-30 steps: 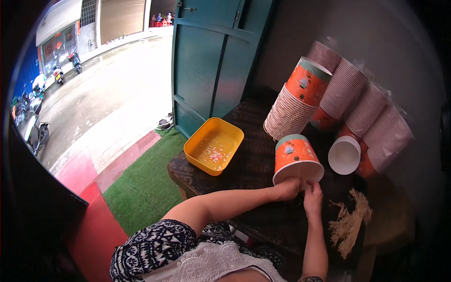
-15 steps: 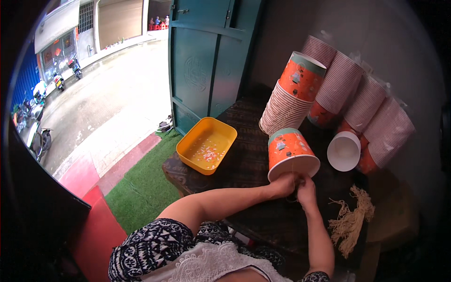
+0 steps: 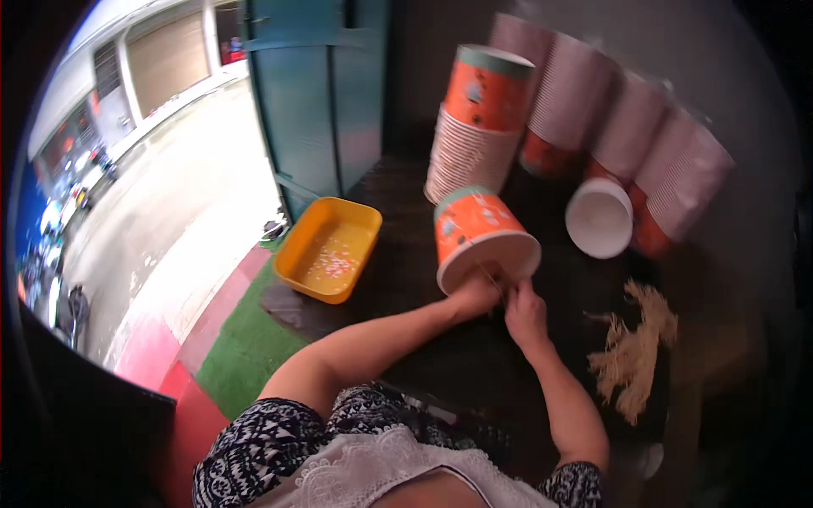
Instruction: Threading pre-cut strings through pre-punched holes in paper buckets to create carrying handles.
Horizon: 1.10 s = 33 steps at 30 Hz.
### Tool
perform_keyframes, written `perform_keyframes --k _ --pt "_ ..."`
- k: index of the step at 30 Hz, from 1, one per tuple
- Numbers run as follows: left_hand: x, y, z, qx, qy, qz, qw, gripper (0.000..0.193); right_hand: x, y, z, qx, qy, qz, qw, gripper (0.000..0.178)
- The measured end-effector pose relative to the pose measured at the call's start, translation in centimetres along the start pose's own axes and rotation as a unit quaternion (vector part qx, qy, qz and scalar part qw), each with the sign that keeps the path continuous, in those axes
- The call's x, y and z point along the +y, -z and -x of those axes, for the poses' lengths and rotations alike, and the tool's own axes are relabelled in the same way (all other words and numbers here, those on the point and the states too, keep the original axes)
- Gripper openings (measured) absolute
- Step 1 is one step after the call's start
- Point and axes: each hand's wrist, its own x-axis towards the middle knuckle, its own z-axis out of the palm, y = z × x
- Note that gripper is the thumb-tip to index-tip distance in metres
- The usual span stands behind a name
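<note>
An orange paper bucket (image 3: 483,222) with a green band lies tilted on the dark table, its wide white mouth facing me. At the lower rim of that mouth, my left hand (image 3: 476,295) is closed, its fingers partly hidden inside. Beside it my right hand (image 3: 526,311) is pinched shut. A thin tan cord (image 3: 491,276) runs from the bucket's mouth down between both hands, and they appear to grip it. To the right of my right hand lies a loose bundle of tan cords (image 3: 637,351).
Behind the bucket stands a stack of upside-down paper buckets (image 3: 474,140). More stacks in clear plastic (image 3: 572,93) line the wall, with one white-mouthed bucket (image 3: 600,218) before them. A yellow tray (image 3: 288,269) holding small pale bits sits left, near the green door (image 3: 318,102).
The view has shifted, so everything sits further left and higher. My hands have drawn slightly apart at the bucket's mouth, and the cord shows more clearly between them.
</note>
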Motion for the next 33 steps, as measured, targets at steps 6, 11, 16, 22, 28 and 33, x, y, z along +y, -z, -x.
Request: perform_keyframes --k 6,11,16,22,28,33 --pt "3.1 1.7 0.4 -0.045 0.072 0.11 0.99 0.014 0.8 -0.4 -0.5 0.051 0.081 -0.053 0.994 0.017" --pt "3.4 1.7 0.5 -0.067 0.078 0.117 0.988 0.014 1.5 -0.8 -0.1 0.104 0.085 -0.091 0.987 0.01" --pt "3.4 1.6 0.6 -0.069 0.104 0.091 0.988 0.014 1.7 -1.0 0.1 0.124 0.091 -0.117 0.981 0.006" --pt "3.1 1.6 0.8 -0.071 0.107 0.109 0.986 0.014 1.5 -1.0 0.1 0.124 0.084 -0.131 0.98 0.007" --pt "3.0 1.9 0.8 -0.087 0.095 0.074 0.989 0.015 1.4 -0.9 0.0 0.11 0.093 -0.132 0.981 0.006" --pt "2.5 1.7 0.8 -0.069 0.087 0.074 0.991 0.013 1.6 -1.1 0.0 0.11 0.099 -0.13 0.98 0.006"
